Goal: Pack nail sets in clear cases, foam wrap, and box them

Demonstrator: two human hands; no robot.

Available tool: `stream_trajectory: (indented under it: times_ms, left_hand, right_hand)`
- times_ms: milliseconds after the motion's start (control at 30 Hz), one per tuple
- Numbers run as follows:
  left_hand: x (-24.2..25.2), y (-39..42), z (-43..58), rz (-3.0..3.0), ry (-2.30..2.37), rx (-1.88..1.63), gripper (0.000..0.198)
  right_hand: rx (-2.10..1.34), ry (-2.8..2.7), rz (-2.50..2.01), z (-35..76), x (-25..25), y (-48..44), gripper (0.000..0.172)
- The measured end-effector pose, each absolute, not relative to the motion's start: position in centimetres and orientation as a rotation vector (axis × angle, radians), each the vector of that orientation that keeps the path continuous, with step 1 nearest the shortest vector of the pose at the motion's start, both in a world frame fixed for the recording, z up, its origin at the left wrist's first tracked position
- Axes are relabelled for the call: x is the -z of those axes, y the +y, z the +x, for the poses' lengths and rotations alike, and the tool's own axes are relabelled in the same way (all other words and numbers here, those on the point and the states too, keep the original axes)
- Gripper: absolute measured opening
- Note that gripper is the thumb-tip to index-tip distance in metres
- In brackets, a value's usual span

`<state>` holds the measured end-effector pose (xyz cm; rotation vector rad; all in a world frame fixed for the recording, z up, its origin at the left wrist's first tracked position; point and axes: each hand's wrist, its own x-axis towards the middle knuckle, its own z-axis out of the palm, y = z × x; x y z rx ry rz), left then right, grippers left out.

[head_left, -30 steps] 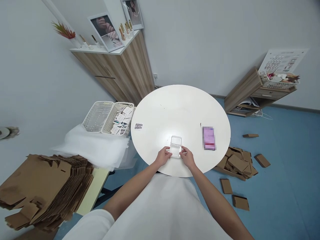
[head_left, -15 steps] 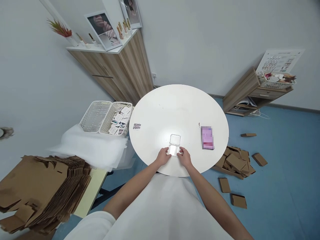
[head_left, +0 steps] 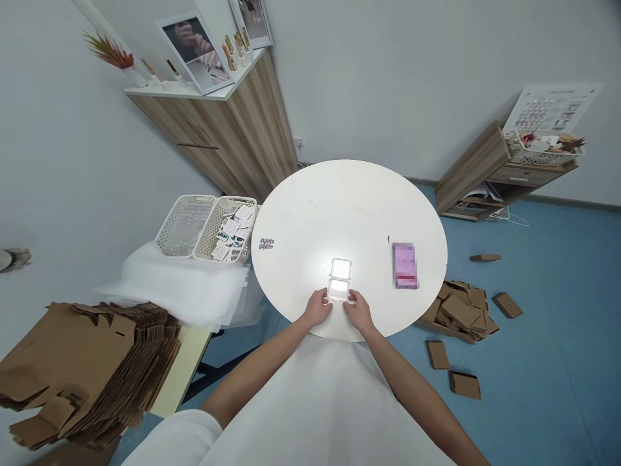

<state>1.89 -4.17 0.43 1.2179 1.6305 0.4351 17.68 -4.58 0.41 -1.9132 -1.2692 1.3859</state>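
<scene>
A small clear plastic case (head_left: 339,289) lies on the white oval table (head_left: 349,200), its lid folded back away from me. My left hand (head_left: 317,307) grips the case's left side between thumb and fingers. On the opposite side, my right hand (head_left: 358,310) holds the case near its lower right corner. Bright reflections cover the lid and base. To the right lies a blurred purple packet (head_left: 405,266), and a small set of dark nail-like pieces (head_left: 266,244) sits at the table's left edge.
White baskets (head_left: 200,254) with clear cases and printed cards stand left of the table. Below them are white foam sheets (head_left: 184,285) and stacked flat cardboard (head_left: 92,362). Brown boxes (head_left: 460,314) lie on the floor at right. Wooden cabinets (head_left: 252,123) stand behind.
My right thumb has drawn back slightly from the base toward its near edge. The lid now catches a brighter reflection. The whole view has shifted a little.
</scene>
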Motion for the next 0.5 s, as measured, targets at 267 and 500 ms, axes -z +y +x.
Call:
stream_trajectory:
  times_ms: [267, 500]
  left_hand:
    - [-0.9, -3.0, 2.1, 1.209, 1.569, -0.463, 0.044]
    - [-0.7, -3.4, -0.2, 1.229, 1.586, -0.53, 0.043]
  right_hand:
    - [-1.351, -1.223, -1.908, 17.5, -1.1, -3.3, 0.048]
    - [-1.237, -1.129, -1.916, 17.1, -2.9, -3.7, 0.044]
